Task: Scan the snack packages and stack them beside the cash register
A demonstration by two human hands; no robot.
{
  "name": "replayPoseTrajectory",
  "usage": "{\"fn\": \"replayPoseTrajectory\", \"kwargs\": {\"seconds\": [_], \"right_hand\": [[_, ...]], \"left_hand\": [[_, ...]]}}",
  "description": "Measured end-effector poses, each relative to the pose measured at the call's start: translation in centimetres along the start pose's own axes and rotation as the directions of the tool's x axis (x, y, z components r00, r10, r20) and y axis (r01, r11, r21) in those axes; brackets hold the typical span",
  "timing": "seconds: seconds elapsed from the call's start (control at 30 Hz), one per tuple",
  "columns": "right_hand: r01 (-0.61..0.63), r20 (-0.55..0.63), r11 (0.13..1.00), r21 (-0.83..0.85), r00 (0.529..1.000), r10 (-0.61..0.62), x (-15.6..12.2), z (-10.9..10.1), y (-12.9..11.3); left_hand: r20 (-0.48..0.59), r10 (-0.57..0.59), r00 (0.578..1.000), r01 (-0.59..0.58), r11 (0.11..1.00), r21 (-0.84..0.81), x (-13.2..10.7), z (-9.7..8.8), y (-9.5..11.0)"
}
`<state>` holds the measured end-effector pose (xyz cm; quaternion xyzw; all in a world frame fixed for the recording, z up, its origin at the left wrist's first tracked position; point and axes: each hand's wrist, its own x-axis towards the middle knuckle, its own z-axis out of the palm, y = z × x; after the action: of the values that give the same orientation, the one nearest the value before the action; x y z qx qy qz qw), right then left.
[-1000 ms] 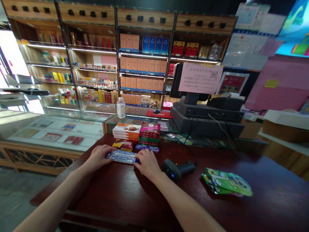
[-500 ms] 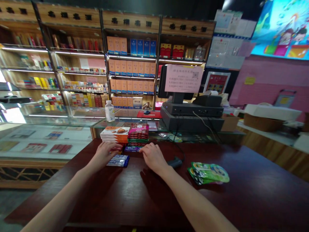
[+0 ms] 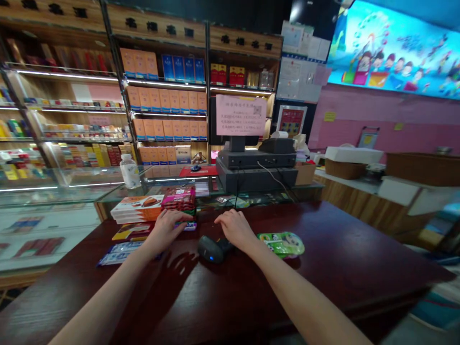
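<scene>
Left-hand grip (image 3: 166, 229) curved and low over the dark red desk (image 3: 341, 239), just left of a black handheld barcode scanner (image 3: 212, 249), fingertips (image 3: 189, 218) at a small purple packet (image 3: 186, 226); firm clasp or light touch, impossible to tell. Well left of the scanner, a flat blue-and-white packet (image 3: 120, 252) lying on the desk, with a red-and-yellow packet (image 3: 131, 231) just behind it. Behind and left of the scanner, a stack of white-and-orange boxes (image 3: 138, 208) beside a pile of pink-topped bars (image 3: 178, 197), that pile touching the left hand's fingers. Farther back and left, a plastic water bottle (image 3: 129, 171) standing on a glass display case (image 3: 53, 191). Right-hand grip (image 3: 235, 229) released, palm down, fingers (image 3: 221, 219) spread on the desk, just right of the scanner and holding nothing. Right of the scanner, a green foil pouch (image 3: 282, 244) lying flat beside the right wrist. Directly behind the scanner, a black cash register (image 3: 257, 160) with a pink paper notice (image 3: 240, 115) taped to its screen.
</scene>
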<state>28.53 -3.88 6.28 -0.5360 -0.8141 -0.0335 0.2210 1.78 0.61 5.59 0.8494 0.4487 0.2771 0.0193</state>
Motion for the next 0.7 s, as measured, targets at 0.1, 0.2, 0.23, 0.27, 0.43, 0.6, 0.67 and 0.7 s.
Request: {"fn": "replayPoseTrajectory", "kwargs": {"seconds": [0.1,0.2,0.23,0.27,0.43,0.6,0.67,0.7], "right_hand": [[-0.034,0.0,0.999,-0.005,0.999,0.034,-0.7,-0.7,1.7],[-0.078,-0.004,0.997,-0.001,0.997,0.078,-1.5,-1.4,3.4],[-0.093,-0.004,0.996,0.0,0.996,0.093,-1.9,-1.6,4.0],[-0.109,-0.002,0.994,-0.001,0.994,0.109,-2.2,-1.8,4.6],[-0.169,0.001,0.985,-0.017,0.986,0.169,-3.7,-2.6,7.3],[-0.213,-0.004,0.975,-0.063,0.977,0.213,-5.2,-3.0,10.0],[-0.23,0.002,0.97,-0.075,0.973,0.231,-5.7,-3.3,11.0],[-0.239,0.009,0.968,-0.078,0.971,0.24,-6.0,-3.4,11.5]], "left_hand": [[-0.004,0.015,1.0,-0.015,1.0,-0.012,1.3,1.1,1.8],[0.027,0.057,0.998,-0.056,0.998,-0.026,2.5,2.1,3.8],[0.026,0.062,0.998,-0.061,0.998,-0.032,2.8,2.4,4.4],[0.031,0.067,0.997,-0.066,0.997,-0.037,3.2,2.7,5.1],[0.087,0.094,0.992,-0.088,0.993,-0.074,4.9,4.7,8.3],[0.153,0.163,0.975,-0.151,0.985,-0.089,6.2,6.6,11.7],[0.187,0.185,0.965,-0.172,0.982,-0.084,6.6,7.2,13.1],[0.192,0.196,0.962,-0.184,0.98,-0.079,6.7,7.5,13.8]]}}
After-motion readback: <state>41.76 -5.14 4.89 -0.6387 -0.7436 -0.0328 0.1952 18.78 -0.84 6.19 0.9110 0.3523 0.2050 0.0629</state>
